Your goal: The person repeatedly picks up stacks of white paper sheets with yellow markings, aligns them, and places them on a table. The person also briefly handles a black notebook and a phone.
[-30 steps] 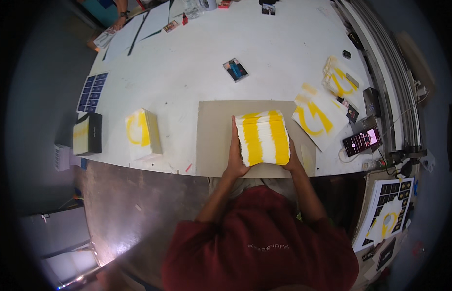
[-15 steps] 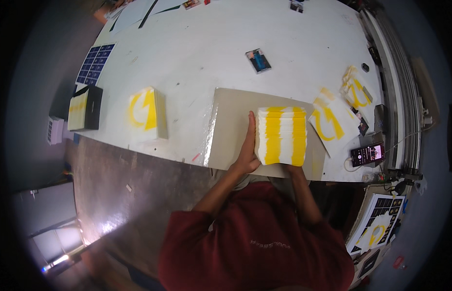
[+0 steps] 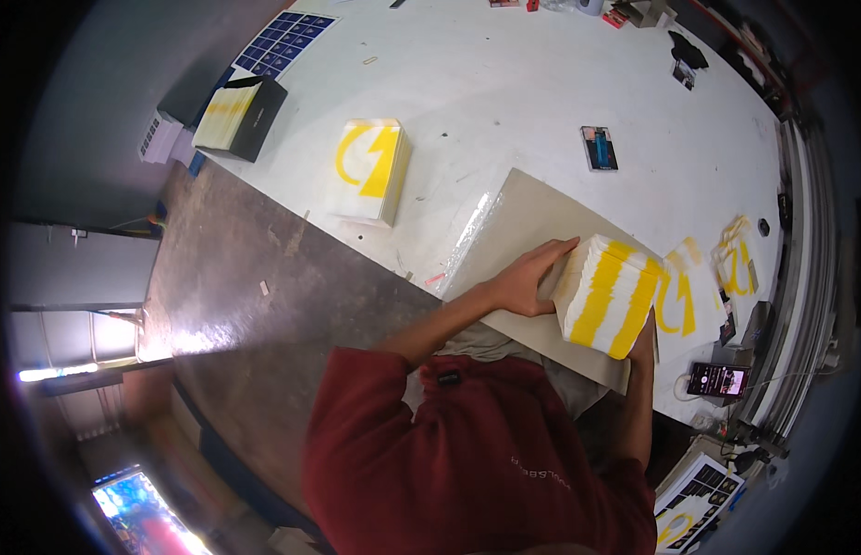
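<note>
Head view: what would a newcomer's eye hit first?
The yellow-and-white striped stack between the hands, over the beige board. Next, the stack with a curved yellow mark, farther left on the white table. The lit phone at right and the bright panel at lower left also stand out.

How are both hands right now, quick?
Left hand: open, curved at the left side of the striped stack.
Right hand: at its right side, partly hidden; grip cannot be told.

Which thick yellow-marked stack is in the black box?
The leftmost stack, inside that box. The middle stack and the stack at the right hand have none.
</note>
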A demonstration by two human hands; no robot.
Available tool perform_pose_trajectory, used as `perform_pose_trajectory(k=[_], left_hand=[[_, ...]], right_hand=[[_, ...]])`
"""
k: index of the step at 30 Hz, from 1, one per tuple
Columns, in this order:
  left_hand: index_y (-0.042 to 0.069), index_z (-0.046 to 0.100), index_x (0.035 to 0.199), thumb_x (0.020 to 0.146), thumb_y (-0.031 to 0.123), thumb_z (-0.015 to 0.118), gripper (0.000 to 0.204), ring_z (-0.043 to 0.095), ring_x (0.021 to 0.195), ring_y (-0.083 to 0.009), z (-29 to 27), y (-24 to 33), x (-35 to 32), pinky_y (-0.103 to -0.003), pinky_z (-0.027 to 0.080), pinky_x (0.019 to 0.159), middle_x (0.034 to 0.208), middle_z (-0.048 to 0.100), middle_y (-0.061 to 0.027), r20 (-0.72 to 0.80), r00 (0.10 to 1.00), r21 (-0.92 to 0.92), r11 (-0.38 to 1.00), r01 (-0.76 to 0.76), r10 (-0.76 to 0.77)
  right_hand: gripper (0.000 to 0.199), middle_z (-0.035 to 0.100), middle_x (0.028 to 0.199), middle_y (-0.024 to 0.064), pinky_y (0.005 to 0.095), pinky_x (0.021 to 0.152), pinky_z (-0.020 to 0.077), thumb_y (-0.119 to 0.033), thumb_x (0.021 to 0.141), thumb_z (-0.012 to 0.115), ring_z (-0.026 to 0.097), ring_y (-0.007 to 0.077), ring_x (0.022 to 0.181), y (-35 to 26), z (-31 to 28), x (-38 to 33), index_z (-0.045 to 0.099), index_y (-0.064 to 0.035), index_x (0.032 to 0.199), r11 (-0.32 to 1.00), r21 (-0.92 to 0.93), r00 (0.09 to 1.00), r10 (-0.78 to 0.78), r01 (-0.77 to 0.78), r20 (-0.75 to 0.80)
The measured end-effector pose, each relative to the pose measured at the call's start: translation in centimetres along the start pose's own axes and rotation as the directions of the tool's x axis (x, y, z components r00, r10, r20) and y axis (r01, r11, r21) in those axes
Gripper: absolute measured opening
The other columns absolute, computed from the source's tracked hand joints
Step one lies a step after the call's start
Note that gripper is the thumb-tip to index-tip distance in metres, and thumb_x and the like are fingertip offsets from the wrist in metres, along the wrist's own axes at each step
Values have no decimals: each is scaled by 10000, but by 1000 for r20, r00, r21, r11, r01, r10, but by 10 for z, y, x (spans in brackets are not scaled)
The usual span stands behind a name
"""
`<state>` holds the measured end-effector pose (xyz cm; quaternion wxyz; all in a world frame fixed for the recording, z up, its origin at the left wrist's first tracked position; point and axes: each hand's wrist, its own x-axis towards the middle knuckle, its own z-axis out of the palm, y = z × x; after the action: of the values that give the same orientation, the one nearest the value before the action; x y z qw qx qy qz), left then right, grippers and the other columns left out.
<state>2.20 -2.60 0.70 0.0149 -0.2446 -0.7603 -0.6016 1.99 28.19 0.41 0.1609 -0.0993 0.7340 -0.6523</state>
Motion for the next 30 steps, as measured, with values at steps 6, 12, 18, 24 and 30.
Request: perform_pose_trajectory(k=[6, 12, 18, 24, 30], left_hand=[[-15, 627, 1239, 717, 150, 848, 591, 665, 1101, -354, -16, -6, 17, -407, 517, 970, 1169, 679, -181, 34, 999, 56, 998, -9, 7], [-24, 697, 1085, 727, 186, 890, 457, 702, 884, -220, -60, 16, -1, -338, 556, 832, 962, 731, -127, -78, 987, -159, 979, 127, -141], [-44, 693, 1158, 934, 100, 762, 275, 679, 910, -118, -191, 60, -58, -287, 557, 832, 1086, 726, -82, -264, 865, -388, 868, 311, -428], [-103, 683, 1162, 1000, 239, 675, 379, 727, 906, -184, -329, 63, -122, -308, 575, 837, 1037, 754, -150, -356, 687, -369, 771, 519, -633], [-131, 664, 1154, 1019, 247, 642, 402, 751, 924, -232, -379, 42, -134, -325, 610, 848, 1063, 749, -197, -250, 645, -409, 682, 606, -722]], right_hand=[[531, 717, 1167, 90, 355, 939, 538, -94, 784, 860, 673, 175, 1053, -9, -5, 12, 637, 17, 1253, 989, -144, 999, -23, 18, -33], [423, 739, 1085, 71, 333, 913, 542, -79, 766, 876, 683, 156, 1005, -72, 41, 29, 699, 30, 1134, 995, -99, 999, -20, 23, 25], [428, 717, 1104, 116, 264, 814, 549, -45, 856, 820, 682, 127, 964, -123, 167, 96, 638, 77, 1223, 967, 254, 966, -63, -4, 253], [451, 734, 926, 115, 275, 695, 591, -175, 848, 862, 719, 154, 807, -140, 318, 165, 665, 97, 1148, 939, 285, 928, 80, -193, 363], [452, 761, 884, 155, 286, 645, 605, -188, 837, 861, 735, 162, 741, -132, 366, 180, 674, 134, 1094, 913, 344, 939, 104, -221, 327]])
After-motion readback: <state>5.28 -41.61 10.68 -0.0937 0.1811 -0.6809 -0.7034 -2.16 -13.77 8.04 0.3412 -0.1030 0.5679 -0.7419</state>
